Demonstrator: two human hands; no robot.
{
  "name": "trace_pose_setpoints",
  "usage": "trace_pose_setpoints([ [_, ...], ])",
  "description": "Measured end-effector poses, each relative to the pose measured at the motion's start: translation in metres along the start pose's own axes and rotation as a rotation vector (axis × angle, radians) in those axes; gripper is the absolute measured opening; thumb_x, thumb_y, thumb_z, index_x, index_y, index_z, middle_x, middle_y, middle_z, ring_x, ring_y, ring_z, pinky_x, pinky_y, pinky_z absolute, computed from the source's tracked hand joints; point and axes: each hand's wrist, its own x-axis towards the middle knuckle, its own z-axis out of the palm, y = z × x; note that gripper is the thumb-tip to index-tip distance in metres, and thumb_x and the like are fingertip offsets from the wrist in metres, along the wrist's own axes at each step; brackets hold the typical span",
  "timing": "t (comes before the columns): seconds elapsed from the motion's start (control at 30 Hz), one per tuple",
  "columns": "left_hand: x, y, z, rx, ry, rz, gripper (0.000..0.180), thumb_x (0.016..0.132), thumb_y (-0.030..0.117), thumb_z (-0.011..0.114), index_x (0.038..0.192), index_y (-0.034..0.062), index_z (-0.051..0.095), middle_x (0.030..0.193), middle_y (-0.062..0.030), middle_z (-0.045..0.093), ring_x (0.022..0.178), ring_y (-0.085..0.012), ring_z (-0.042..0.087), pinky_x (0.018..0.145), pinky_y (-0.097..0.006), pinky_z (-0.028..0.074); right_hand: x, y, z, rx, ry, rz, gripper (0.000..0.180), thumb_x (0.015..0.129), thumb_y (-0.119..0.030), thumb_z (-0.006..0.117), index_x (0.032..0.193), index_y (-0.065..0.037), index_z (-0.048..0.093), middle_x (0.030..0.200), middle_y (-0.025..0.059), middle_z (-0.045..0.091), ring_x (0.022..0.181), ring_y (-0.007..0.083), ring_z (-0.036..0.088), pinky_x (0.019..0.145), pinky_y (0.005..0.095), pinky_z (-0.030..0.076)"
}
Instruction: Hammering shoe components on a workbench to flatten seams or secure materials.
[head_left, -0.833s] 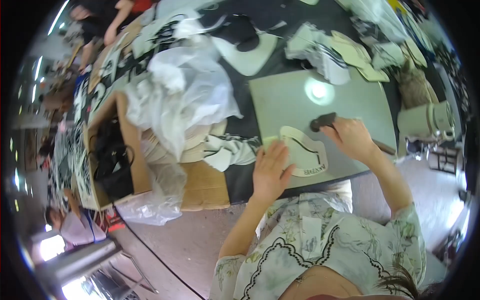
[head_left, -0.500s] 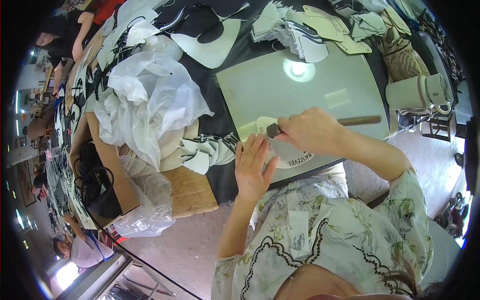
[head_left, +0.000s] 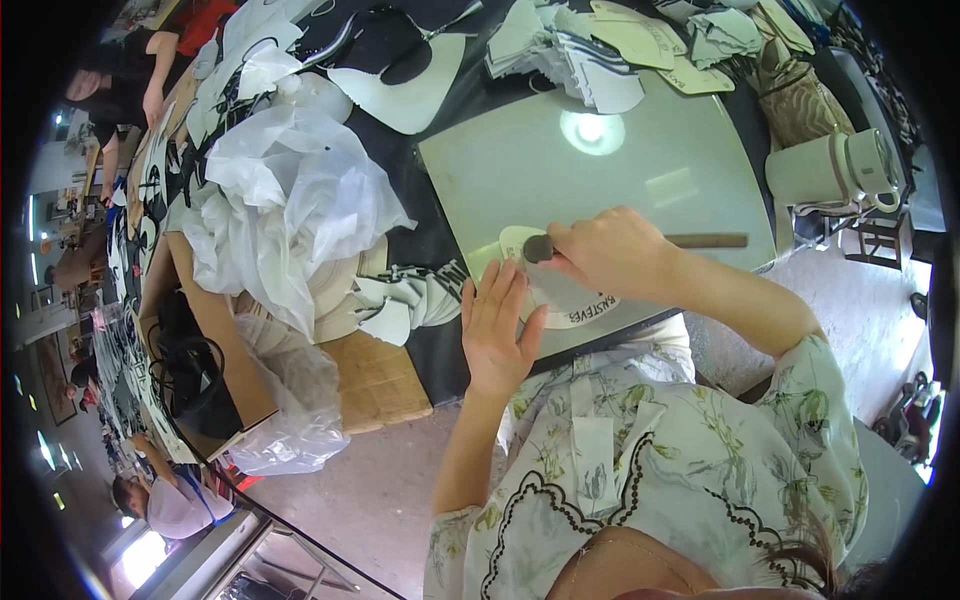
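In my right hand [head_left: 612, 250] is a hammer, its dark head [head_left: 538, 248] just beyond my fingers and its wooden handle [head_left: 710, 241] sticking out to the right. The head is over a curved, cream-coloured template [head_left: 592, 312] with dark lettering along its edge. A greyish piece [head_left: 560, 290] lies within the template's curve. My left hand [head_left: 500, 325] is spread flat with fingers stretched, its fingertips on the template's left part. Beneath all this is a pale, glossy board [head_left: 600, 180] on the dark table.
To the left are fanned cut pieces [head_left: 410, 300], crumpled white plastic [head_left: 295, 200] and a cardboard box [head_left: 220, 340]. Stacked pale pieces [head_left: 570, 60] and cream templates [head_left: 640, 40] lie beyond the board. A pale canister [head_left: 825, 170] stands at right. Other people are at far left.
The hammer head has turned slightly, so its round face shows more. The whole scene has shifted a little to the left. My left hand keeps its place on the template.
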Motion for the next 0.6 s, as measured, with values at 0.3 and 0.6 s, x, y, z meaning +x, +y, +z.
trace_pose_setpoints([
  [0.3, 0.0, 0.0, -0.002, 0.034, -0.007, -0.001, 0.045, 0.081, 0.015, 0.076, 0.121, 0.0006, 0.061, 0.134, -0.0154, 0.058, 0.126, -0.0372, 0.054, 0.107, -0.055, 0.036, -0.045, 0.015, -0.015, 0.106, 0.203, 0.191, 0.036, 0.098, -0.038, 0.055, 0.087, -0.004, 0.056, 0.062, 0.0134, 0.062, 0.057, 0.0331, 0.064, 0.053, 0.0453, 0.05],
  [0.6, 0.001, 0.002, 0.003, 0.094, -0.001, 0.01, 0.042, 0.084, 0.019, 0.072, 0.119, -0.0012, 0.062, 0.131, -0.0162, 0.06, 0.124, -0.0357, 0.055, 0.105, -0.054, 0.038, -0.061, 0.009, -0.001, 0.028, 0.148, 0.17, 0.03, 0.094, -0.034, 0.06, 0.089, -0.005, 0.055, 0.06, 0.0103, 0.059, 0.052, 0.0313, 0.061, 0.049, 0.0419, 0.049],
])
